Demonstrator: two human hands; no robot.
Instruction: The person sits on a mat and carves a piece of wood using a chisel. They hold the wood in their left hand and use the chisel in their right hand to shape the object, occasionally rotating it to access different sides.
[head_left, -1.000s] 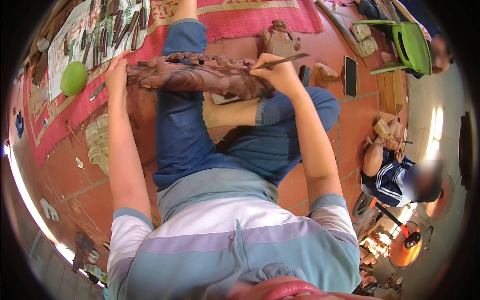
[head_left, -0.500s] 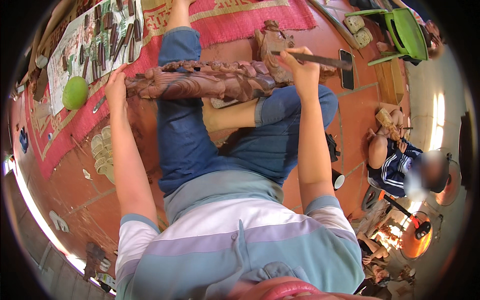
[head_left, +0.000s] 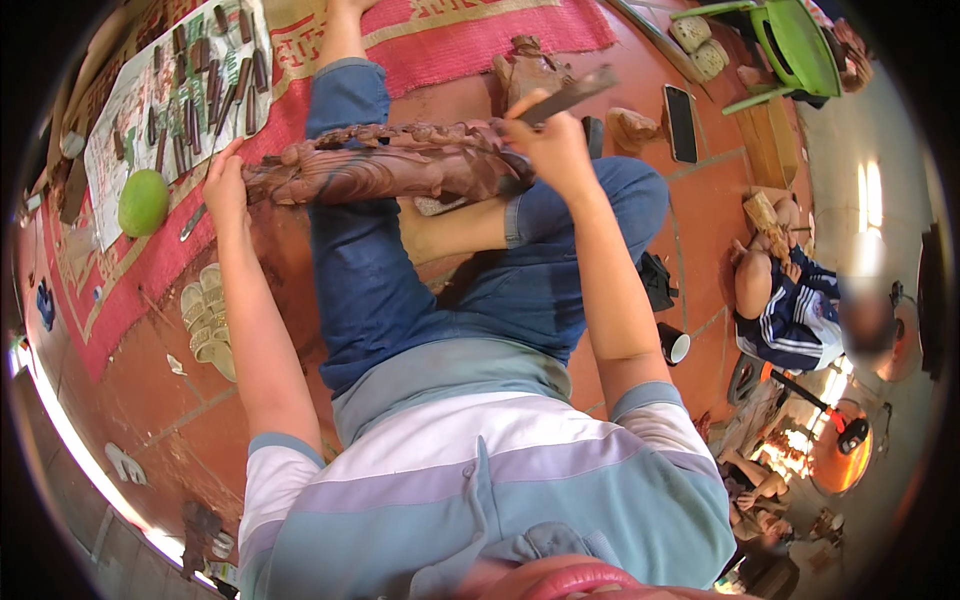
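Observation:
A long reddish-brown wood carving [head_left: 395, 172] with wavy grooves and knobbly relief lies across my legs. My left hand [head_left: 226, 190] grips its left end, the thumb side not fully visible. In my right hand [head_left: 550, 145] is a flat, dark, file-like tool [head_left: 578, 92], held over the carving's right end and slanting up to the right. Motion blurs the tool, and I cannot tell whether its tip touches the wood. Just beyond that end stands a second brown carving [head_left: 530, 72], partly covered by the hand.
Several dark-handled tools lie on a printed sheet [head_left: 105, 190] at the far left, beside a green fruit [head_left: 144, 203]. A phone [head_left: 681, 124], a wooden block [head_left: 768, 150] and a green chair [head_left: 800, 50] are at the right. Another person [head_left: 790, 310] sits lower right, near a black cup [head_left: 673, 343].
My right hand has moved left and slightly nearer, and the tool now tilts upward to the right. The left hand keeps its grip on the carving. The whole view has shifted slightly.

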